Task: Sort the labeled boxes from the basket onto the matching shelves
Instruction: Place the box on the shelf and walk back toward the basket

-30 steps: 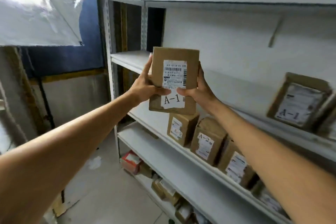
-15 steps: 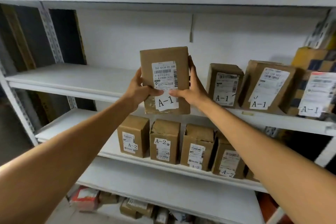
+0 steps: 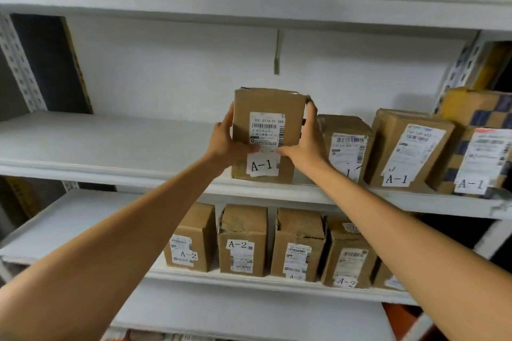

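- Your left hand [image 3: 225,144] holds the left side of the box [image 3: 267,133]. Its thumb lies across the front.
- Your right hand [image 3: 304,144] holds the right side. Its fingers curl round the top corner and its thumb is on the front.
- The box stands tall, with its long side going up and down. Its A-1 tag [image 3: 261,165] faces you.
- The bottom of the box is right at the front edge of the shelf [image 3: 110,141]. It looks like it touches the shelf, but I cannot tell if all its weight is down.
- The box is straight ahead of you, between your two hands. Both hands are just as near to it.
- I think this is the right shelf, because the far box [image 3: 407,152] on it also says A-1.
- The boxes below [image 3: 242,241] say A-2, so do not go down there.
- Watch this one thing: your right hand sits in the small gap between the box and the neighbour box [image 3: 346,147]. On the left side there is lots of bare shelf.
- There is room behind the box. So I think the next move is a push straight back, away from you.
- Your right fingers may get pinched, so pull them out toward you.
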The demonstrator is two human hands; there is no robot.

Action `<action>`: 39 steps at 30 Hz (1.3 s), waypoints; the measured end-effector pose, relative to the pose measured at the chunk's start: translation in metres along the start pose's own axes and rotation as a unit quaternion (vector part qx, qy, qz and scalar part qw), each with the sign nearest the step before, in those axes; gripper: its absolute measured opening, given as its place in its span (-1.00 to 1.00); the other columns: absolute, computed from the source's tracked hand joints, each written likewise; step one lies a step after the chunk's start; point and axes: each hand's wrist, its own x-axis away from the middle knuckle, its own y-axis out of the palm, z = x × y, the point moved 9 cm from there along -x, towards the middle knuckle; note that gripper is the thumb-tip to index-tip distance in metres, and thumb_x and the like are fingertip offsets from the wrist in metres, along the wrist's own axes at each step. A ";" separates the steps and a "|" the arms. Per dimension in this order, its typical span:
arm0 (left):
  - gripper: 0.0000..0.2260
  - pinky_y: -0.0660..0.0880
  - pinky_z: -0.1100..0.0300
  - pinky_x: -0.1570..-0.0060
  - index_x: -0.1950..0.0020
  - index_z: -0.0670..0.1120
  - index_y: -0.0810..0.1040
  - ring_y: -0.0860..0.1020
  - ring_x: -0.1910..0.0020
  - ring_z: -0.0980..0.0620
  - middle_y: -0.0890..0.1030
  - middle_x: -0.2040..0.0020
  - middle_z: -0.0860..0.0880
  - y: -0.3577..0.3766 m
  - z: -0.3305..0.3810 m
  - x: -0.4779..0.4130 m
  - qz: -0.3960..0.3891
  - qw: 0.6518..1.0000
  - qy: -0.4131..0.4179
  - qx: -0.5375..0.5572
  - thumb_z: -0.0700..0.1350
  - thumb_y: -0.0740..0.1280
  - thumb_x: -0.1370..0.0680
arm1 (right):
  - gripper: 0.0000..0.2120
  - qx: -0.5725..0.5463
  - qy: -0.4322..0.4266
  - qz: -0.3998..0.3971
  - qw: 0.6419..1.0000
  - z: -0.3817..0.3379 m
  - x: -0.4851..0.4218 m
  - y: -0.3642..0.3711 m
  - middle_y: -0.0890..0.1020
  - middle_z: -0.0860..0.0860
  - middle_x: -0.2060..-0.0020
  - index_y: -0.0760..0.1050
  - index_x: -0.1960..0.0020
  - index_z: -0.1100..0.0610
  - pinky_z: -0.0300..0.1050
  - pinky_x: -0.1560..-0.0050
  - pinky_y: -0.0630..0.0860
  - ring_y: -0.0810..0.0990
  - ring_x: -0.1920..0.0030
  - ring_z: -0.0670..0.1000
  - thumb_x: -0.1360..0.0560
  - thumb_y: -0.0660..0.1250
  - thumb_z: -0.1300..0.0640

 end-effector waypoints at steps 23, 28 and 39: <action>-0.28 0.45 0.20 -0.03 -0.51 -0.05 0.21 0.48 -0.16 -0.04 0.45 -0.27 -0.10 -0.015 -0.022 -0.009 -0.022 0.980 0.020 -0.198 -0.14 0.49 -0.44 | -0.16 0.344 -0.154 0.138 0.916 -0.064 0.000 0.009 0.29 0.26 -0.33 0.17 -0.45 0.22 0.12 -0.31 0.36 0.27 -0.32 0.21 -0.28 0.50 0.15; -0.56 0.51 0.14 -0.04 -0.30 -0.01 0.48 0.54 -0.10 -0.01 0.55 -0.14 -0.02 -0.094 -0.028 0.016 -0.010 0.919 0.013 -0.393 -0.07 0.47 -0.44 | -0.38 0.279 -0.221 -0.002 0.934 -0.098 0.010 0.088 0.35 0.18 -0.24 0.28 -0.35 0.22 0.07 -0.10 0.50 0.30 -0.23 0.16 -0.34 0.41 0.22; -0.65 0.51 0.16 0.15 -0.21 0.00 0.54 0.57 0.04 0.01 0.62 -0.05 -0.01 -0.305 -0.049 0.160 0.054 0.775 -0.175 -0.605 -0.03 0.44 -0.45 | -0.44 0.181 -0.280 -0.444 0.832 -0.195 0.112 0.333 0.46 0.07 -0.19 0.39 -0.31 0.09 -0.04 -0.06 0.49 0.49 -0.12 0.09 -0.36 0.47 0.04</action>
